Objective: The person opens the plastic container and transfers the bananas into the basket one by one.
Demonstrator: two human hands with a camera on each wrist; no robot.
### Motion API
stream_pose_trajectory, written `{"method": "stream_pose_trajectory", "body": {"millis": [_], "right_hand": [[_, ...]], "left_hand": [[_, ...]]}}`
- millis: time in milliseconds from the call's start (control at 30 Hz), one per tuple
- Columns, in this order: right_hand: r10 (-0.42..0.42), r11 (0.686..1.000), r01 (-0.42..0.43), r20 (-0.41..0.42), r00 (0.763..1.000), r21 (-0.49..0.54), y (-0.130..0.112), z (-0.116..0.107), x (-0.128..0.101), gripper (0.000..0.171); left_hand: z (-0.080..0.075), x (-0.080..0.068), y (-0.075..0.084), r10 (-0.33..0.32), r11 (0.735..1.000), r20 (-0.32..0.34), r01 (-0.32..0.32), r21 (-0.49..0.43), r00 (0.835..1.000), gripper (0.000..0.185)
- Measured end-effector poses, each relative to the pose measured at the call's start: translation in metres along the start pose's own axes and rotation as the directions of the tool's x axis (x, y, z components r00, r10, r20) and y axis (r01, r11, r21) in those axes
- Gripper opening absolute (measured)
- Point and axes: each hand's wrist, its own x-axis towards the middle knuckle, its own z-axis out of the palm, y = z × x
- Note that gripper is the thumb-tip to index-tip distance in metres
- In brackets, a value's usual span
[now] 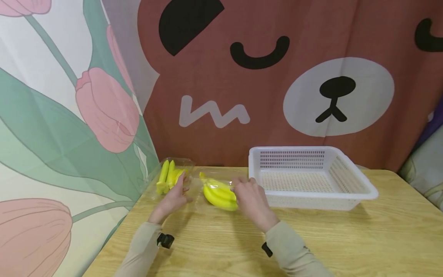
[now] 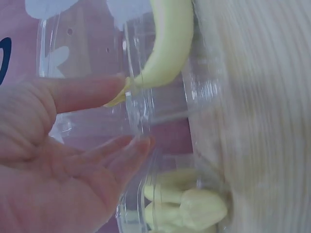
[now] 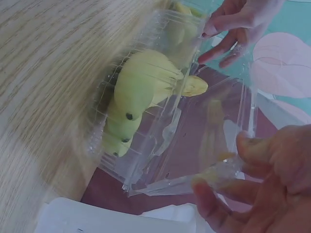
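Observation:
A bunch of yellow bananas [image 1: 219, 194] lies in a clear plastic clamshell box [image 3: 160, 121] on the table. The box's transparent lid stands raised, and my right hand [image 1: 250, 198] pinches its edge between thumb and fingers. In the right wrist view, dark tips show on the bananas. My left hand [image 1: 172, 202] is at the other end of this box, thumb and fingers spread apart, with the thumb tip close to a banana stem in the left wrist view. Just beyond the left hand, a second clear box [image 1: 188, 163] holds more yellow bananas [image 1: 167, 175].
A white perforated plastic basket [image 1: 311, 200] stands to the right of the boxes, near my right hand. The light wood table [image 1: 214, 246] ends at a curtain [image 1: 207, 146] with a bear print. A tulip-print curtain [image 1: 52, 154] borders the left side.

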Motion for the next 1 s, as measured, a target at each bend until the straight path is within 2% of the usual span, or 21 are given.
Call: {"method": "stream_pose_trajectory", "body": {"millis": [133, 233, 367, 600, 800, 1000], "right_hand": [[0.05, 0.998, -0.05, -0.024, 0.998, 0.034, 0.0, -0.002, 0.002, 0.015], [0.065, 0.997, -0.063, -0.035, 0.997, 0.051, 0.0, -0.003, 0.002, 0.02], [0.077, 0.994, -0.074, -0.032, 0.997, 0.085, -0.001, -0.004, 0.002, 0.028], [0.111, 0.984, -0.111, 0.011, 0.994, 0.14, -0.001, -0.005, 0.003, 0.045], [0.196, 0.966, -0.199, 0.037, 0.98, 0.167, 0.003, -0.005, 0.005, 0.043], [0.197, 0.965, -0.197, 0.019, 0.98, 0.172, 0.003, -0.004, 0.004, 0.041]], "left_hand": [[0.003, 0.0, 0.003, -0.028, 0.998, -0.008, 0.029, 0.06, 1.0, 0.067], [0.008, -0.002, 0.004, -0.027, 0.987, 0.054, 0.018, 0.159, 0.998, 0.067], [0.02, -0.003, 0.001, -0.031, 0.953, 0.131, -0.01, 0.302, 0.991, 0.076], [0.032, -0.008, -0.003, -0.049, 0.873, 0.09, -0.001, 0.488, 0.995, 0.085], [0.035, -0.009, 0.0, -0.058, 0.828, 0.073, 0.007, 0.56, 0.996, 0.086], [0.037, -0.008, 0.0, -0.053, 0.827, 0.07, 0.004, 0.562, 0.996, 0.084]]}}
